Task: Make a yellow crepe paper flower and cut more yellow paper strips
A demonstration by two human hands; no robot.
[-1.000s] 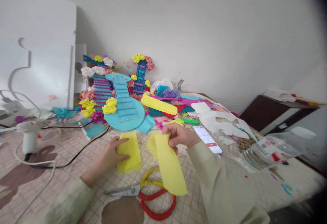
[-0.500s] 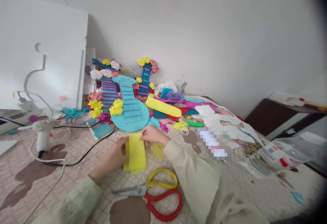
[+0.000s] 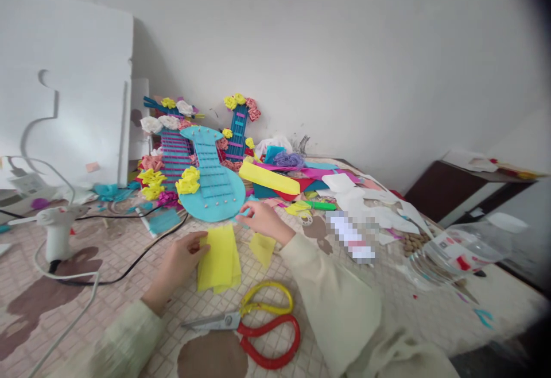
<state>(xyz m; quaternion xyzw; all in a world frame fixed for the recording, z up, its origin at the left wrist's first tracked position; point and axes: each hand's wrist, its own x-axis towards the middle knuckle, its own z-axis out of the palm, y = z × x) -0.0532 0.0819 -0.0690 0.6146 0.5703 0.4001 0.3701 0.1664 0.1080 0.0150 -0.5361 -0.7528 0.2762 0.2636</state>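
Note:
My left hand (image 3: 183, 260) rests on the table with its thumb pressed on the left edge of a stack of yellow crepe paper strips (image 3: 219, 258). My right hand (image 3: 262, 221) hovers just behind the stack, fingers curled near its top right corner and close to a blue paper scrap; whether it pinches anything is unclear. A smaller yellow piece (image 3: 262, 248) lies under my right wrist. Scissors (image 3: 252, 323) with yellow and red handles lie in front of the stack.
A turquoise guitar-shaped craft (image 3: 213, 180) and flowered blue crafts (image 3: 172, 148) stand behind. A white glue gun (image 3: 54, 231) with cables sits left. A yellow roll (image 3: 269, 178), coloured paper scraps, a phone (image 3: 350, 235) and a plastic bottle (image 3: 456, 251) lie right.
My right hand carried the long yellow strip over and laid it on the piece under my left hand, then let go and lifted slightly behind the stack.

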